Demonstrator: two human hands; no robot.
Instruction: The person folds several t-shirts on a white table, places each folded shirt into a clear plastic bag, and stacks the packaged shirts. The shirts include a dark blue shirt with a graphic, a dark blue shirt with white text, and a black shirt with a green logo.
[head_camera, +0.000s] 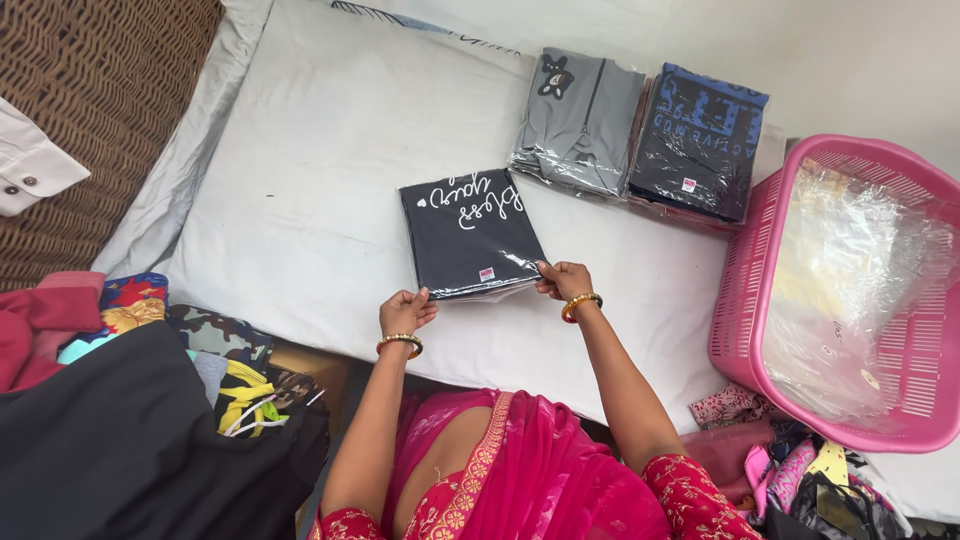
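Observation:
A folded black shirt in a clear plastic bag (470, 235), with white script on it, lies on the white mattress (320, 160). My left hand (405, 310) pinches the bag's near left corner. My right hand (562, 279) grips its near right corner. Both wrists wear gold and red bangles. The near edge of the package is lifted slightly off the mattress.
Two stacks of bagged shirts sit farther back, one grey (580, 120), one black with blue print (698, 140). A pink plastic basket (745, 300) holding clear bags stands at right. Piles of cloth (150, 400) lie at lower left, a wicker surface (110, 90) at upper left.

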